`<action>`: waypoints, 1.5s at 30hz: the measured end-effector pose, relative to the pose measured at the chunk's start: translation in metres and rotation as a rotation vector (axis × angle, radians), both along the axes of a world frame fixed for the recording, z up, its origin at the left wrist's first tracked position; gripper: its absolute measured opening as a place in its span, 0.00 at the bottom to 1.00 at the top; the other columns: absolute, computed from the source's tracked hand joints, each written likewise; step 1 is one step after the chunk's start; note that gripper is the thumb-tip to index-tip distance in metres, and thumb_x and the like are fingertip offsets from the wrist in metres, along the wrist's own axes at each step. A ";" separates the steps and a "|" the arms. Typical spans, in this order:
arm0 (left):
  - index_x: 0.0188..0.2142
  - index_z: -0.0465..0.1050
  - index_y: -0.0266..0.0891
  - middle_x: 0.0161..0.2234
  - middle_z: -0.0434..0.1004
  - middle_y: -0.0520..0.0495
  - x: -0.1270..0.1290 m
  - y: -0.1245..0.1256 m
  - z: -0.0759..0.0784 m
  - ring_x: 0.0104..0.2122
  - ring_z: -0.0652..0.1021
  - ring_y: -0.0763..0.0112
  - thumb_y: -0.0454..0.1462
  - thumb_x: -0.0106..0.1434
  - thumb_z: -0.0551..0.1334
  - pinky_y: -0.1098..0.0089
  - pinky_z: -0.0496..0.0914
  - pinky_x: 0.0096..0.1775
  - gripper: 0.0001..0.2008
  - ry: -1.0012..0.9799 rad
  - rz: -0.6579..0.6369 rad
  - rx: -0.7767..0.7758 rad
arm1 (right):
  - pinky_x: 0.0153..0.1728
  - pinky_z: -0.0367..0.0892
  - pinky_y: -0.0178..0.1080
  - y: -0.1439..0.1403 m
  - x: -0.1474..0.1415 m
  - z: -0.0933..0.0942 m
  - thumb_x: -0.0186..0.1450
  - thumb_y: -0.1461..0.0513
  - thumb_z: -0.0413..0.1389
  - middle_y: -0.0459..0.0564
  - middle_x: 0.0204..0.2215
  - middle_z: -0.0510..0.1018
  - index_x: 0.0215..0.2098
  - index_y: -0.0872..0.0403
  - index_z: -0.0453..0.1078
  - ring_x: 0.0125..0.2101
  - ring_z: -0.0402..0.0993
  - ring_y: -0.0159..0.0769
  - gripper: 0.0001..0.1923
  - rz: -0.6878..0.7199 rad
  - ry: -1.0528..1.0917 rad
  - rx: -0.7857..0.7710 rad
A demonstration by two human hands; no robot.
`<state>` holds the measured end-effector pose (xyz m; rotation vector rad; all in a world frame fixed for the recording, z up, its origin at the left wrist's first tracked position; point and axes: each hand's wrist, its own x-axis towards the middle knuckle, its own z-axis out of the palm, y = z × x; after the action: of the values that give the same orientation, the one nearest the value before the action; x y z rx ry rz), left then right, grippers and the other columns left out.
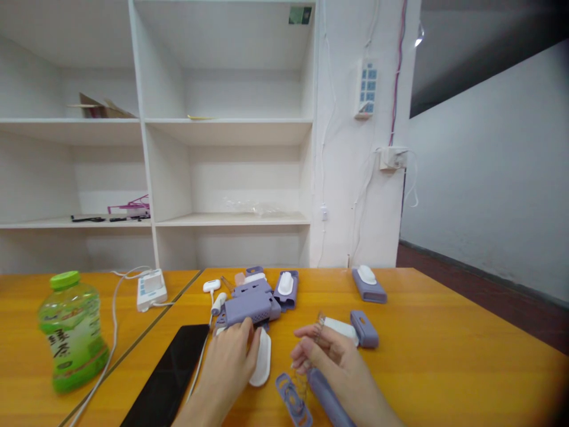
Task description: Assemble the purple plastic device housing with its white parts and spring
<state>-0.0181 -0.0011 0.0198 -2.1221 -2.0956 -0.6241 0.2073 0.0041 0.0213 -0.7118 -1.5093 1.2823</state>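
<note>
My left hand (229, 365) reaches to the near edge of a pile of purple plastic casings (251, 305), its fingers bent together and their tips partly hidden. Beside its thumb lies a white oval piece (262, 359). My right hand (340, 362) has curled fingers, with a thin, coiled wire-like piece (319, 323) at the fingertips; the details are blurred. Under that hand is a long purple part (329, 400), partly covered by the palm. A flat purple piece with slots (293, 400) lies to its left. Just beyond the right hand rest a white piece (342, 328) and a purple cover (364, 329).
A black tablet-like slab (171, 376) and a white cable lie left of my hands. Farther left stand a green-capped bottle (73, 335) and a power strip (151, 290). Purple casings with white tops (368, 284) sit toward the back, before white shelves (231, 222).
</note>
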 end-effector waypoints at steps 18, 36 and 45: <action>0.57 0.75 0.33 0.51 0.81 0.30 0.019 -0.011 -0.007 0.53 0.78 0.40 0.33 0.71 0.51 0.44 0.68 0.55 0.21 0.020 -0.054 -0.048 | 0.50 0.78 0.46 -0.002 -0.001 -0.019 0.69 0.52 0.62 0.53 0.45 0.87 0.50 0.52 0.81 0.43 0.84 0.45 0.17 -0.161 -0.343 0.237; 0.53 0.75 0.43 0.51 0.81 0.44 0.048 -0.022 -0.031 0.51 0.78 0.58 0.28 0.59 0.60 0.63 0.70 0.57 0.22 -0.522 -0.597 -0.122 | 0.63 0.63 0.57 0.093 0.105 -0.057 0.61 0.64 0.52 0.62 0.60 0.76 0.49 0.55 0.80 0.61 0.71 0.54 0.21 -0.677 -0.802 0.597; 0.42 0.73 0.41 0.42 0.80 0.43 0.047 -0.015 -0.031 0.44 0.78 0.59 0.36 0.65 0.63 0.62 0.70 0.48 0.06 -0.467 -0.519 -0.101 | 0.64 0.60 0.60 0.087 0.098 -0.060 0.67 0.53 0.57 0.61 0.62 0.76 0.48 0.51 0.82 0.63 0.70 0.57 0.17 -0.650 -0.983 0.545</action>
<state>0.0285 -0.0156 -0.0115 -2.8308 -1.7668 -1.1895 0.3050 0.0913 -0.0383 -1.3999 -1.9954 -0.0539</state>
